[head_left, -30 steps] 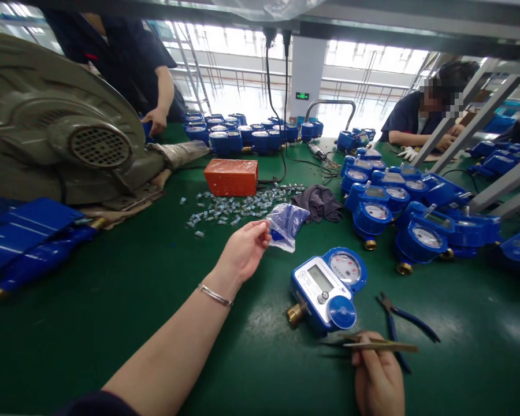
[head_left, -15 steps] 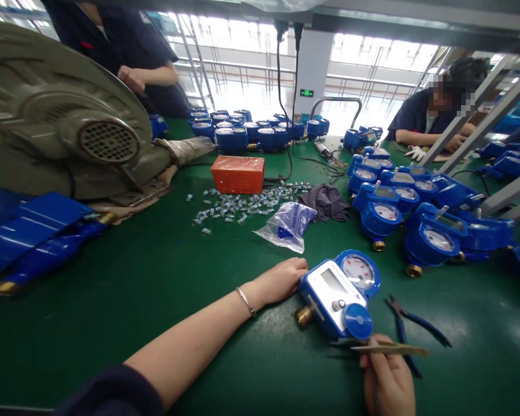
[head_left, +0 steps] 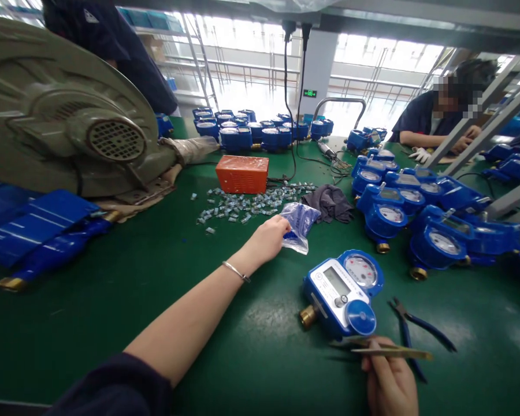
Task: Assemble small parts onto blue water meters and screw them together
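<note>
My left hand [head_left: 269,236] is at the left end of a clear plastic bag [head_left: 302,222] of small blue pieces. Its fingers are curled together on the bag, with their tips partly hidden. My right hand [head_left: 390,372], low on the right, grips a pair of tweezers [head_left: 398,352] that points left. Just above the tweezers lies a blue water meter [head_left: 329,289] with a white panel, a small display, a round dial and a brass fitting. A round blue cap [head_left: 360,318] sits at its lower right corner. Blue-handled cutting pliers [head_left: 416,326] rest right of the meter.
Small clear parts [head_left: 242,205] are scattered before an orange box [head_left: 241,174]. A grey cloth [head_left: 329,203] lies behind the bag. More blue meters [head_left: 387,214] stand right and at the back. A big blower [head_left: 69,127] fills the left. Two co-workers are across the table.
My left hand has left the meter's left side and moved up and left to the plastic bag. My right hand still holds the tweezers near the meter. The co-worker at back left has shifted.
</note>
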`<act>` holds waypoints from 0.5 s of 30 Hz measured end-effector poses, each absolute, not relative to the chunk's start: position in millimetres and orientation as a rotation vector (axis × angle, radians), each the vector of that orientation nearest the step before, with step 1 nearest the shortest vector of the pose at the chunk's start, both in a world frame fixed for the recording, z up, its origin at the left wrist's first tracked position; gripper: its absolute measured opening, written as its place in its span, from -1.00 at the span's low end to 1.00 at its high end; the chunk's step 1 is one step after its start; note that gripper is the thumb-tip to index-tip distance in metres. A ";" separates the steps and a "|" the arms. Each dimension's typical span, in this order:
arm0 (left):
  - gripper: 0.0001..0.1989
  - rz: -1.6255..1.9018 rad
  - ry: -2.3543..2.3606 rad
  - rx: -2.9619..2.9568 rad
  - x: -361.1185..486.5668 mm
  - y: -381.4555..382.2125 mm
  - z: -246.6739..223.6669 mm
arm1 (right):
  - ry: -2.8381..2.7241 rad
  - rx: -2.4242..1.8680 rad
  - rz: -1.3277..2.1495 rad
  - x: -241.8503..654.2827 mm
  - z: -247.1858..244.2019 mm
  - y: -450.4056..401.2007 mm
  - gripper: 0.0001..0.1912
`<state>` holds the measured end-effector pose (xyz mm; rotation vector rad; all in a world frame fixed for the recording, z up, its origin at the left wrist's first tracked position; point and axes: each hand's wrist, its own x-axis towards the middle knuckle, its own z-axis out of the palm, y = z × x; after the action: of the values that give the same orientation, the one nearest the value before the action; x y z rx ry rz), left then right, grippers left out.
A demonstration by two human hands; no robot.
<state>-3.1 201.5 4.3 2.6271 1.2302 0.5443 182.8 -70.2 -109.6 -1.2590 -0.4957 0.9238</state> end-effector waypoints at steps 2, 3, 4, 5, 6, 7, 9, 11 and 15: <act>-0.87 0.421 1.151 2.685 2.1 209.3 0.5 | -0.517 -1.280 0.919 182.3 -107.3 -69.5 -0.72; -0.87 0.375 1.126 2.708 4.6 211.4 -1.3 | -0.523 -1.294 0.914 182.0 -106.5 -69.3 -0.72; -0.84 0.341 1.110 2.728 6.7 212.6 -2.6 | -0.529 -1.306 0.906 181.6 -105.8 -69.0 -0.71; -0.80 0.315 1.103 2.744 8.3 213.4 -3.1 | -0.538 -1.315 0.894 181.3 -105.1 -68.6 -0.71; -0.74 0.297 1.104 2.757 9.2 213.8 -2.5 | -0.547 -1.322 0.879 180.9 -104.3 -68.2 -0.71; -0.70 0.286 1.114 2.766 9.6 214.0 -0.7 | -0.558 -1.327 0.863 180.7 -103.1 -67.6 -0.71; -0.66 0.284 1.150 2.771 8.5 212.4 6.3 | -0.579 -1.330 0.850 180.3 -99.9 -66.3 -0.71; -0.66 0.320 1.199 2.766 6.3 204.4 17.3 | -0.584 -1.329 0.854 180.1 -96.1 -64.8 -0.73; -0.66 0.650 1.277 2.682 5.3 152.8 37.1 | -0.562 -1.322 0.846 179.7 -89.6 -61.5 -0.74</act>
<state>5.3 152.8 37.1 2.6817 1.2767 0.6496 179.7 -61.5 -89.6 -1.3221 -0.5620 0.8461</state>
